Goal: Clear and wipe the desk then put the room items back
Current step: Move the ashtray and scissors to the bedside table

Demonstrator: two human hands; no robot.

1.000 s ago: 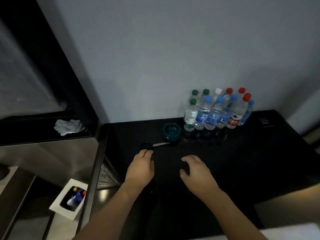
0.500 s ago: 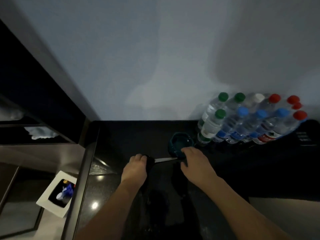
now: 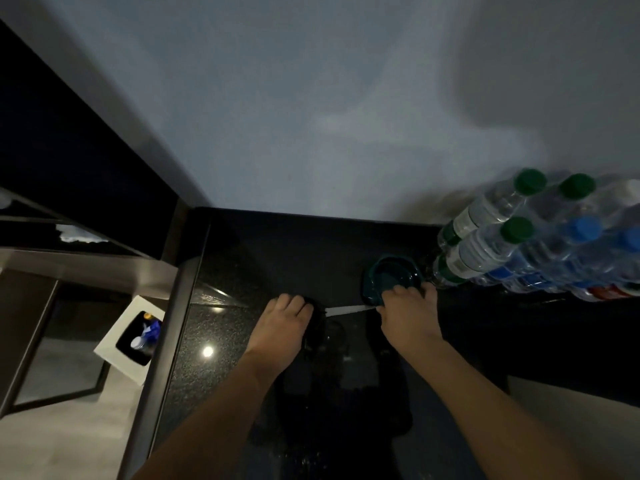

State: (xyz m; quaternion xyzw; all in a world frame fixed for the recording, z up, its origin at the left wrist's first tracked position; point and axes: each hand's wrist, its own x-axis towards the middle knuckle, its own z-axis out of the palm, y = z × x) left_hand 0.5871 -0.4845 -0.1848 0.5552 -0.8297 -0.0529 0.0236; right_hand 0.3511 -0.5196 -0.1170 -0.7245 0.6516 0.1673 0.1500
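Observation:
A black glossy desk [image 3: 277,251] runs along the grey wall. On it lie scissors [image 3: 346,310] with a black handle and a silver blade. My left hand [image 3: 280,327] covers the handle, its fingers curled over it. A teal ashtray-like dish [image 3: 391,271] stands just beyond the blade's tip. My right hand [image 3: 410,318] grips the dish's near rim, fingers hooked over the edge and thumb to the right.
A tight group of several water bottles [image 3: 540,244] with green, blue, white and red caps stands right of the dish, against the wall. Left of the desk, a white bin [image 3: 136,336] sits on the floor. A pale cloth [image 3: 78,236] lies on a dark shelf.
Both hands moved forward over the desk. My left hand came onto the scissors' handle and my right hand reached the teal dish and took hold of its rim. The camera leaned closer.

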